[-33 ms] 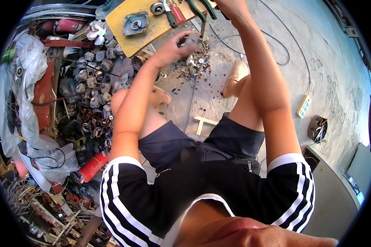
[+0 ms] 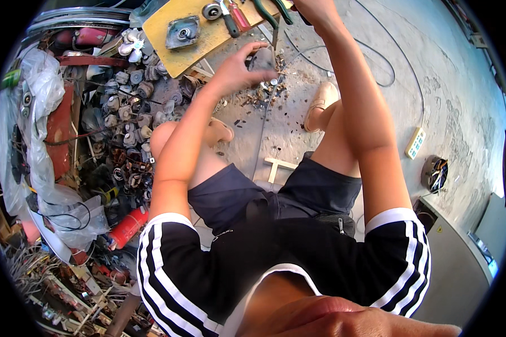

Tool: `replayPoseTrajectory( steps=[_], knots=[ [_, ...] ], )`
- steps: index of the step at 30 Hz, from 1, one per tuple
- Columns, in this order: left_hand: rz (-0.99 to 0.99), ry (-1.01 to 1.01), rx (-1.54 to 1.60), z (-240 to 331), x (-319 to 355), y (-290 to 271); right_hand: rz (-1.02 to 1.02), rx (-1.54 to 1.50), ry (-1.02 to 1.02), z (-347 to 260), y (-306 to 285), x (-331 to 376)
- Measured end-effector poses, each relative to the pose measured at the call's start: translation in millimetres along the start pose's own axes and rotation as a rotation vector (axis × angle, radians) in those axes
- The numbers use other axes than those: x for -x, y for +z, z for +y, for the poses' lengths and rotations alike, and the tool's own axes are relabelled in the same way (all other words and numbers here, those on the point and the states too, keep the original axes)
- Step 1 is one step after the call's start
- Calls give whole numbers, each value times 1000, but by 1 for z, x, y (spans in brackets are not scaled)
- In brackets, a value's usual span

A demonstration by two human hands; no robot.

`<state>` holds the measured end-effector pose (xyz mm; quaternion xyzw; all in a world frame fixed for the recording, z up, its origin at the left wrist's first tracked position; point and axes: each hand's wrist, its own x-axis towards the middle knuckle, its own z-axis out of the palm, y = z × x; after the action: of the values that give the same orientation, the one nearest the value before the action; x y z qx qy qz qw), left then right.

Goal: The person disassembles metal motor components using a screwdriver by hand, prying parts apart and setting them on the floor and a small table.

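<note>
A dark grey rounded part sits between the thumb and fingers of my left hand, just off the near edge of the yellow worktop. The hand is slightly blurred. At the top edge of the view, my right hand is closed, its fingertips partly cut off; a dark tip shows beneath it, but what it grips cannot be made out. Beside it lie pliers with green handles, a red-handled screwdriver and a black-handled tool. A square metal piece with a round centre rests on the worktop.
Several small motors are heaped at the left, with a white fan blade, plastic sheeting and a red cylinder. Debris litters the floor between my feet. A cable and power strip lie right, near a round container.
My left hand's fingers have spread a little wider around the grey part, and the hand has turned slightly. The right hand has barely moved.
</note>
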<state>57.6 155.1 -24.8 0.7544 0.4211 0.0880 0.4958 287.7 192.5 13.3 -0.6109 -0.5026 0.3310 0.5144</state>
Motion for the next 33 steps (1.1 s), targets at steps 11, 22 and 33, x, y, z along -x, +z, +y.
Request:
replayPoseTrajectory(
  steps=[11, 22, 33],
  knots=[
    [274, 498, -971, -37, 5, 42, -18, -257, 151, -17, 1, 10],
    [194, 189, -67, -1, 5, 9, -5, -498, 163, -3, 10, 9],
    [42, 317, 1461, 13, 6, -95, -181, -523, 123, -16, 25, 32]
  ],
)
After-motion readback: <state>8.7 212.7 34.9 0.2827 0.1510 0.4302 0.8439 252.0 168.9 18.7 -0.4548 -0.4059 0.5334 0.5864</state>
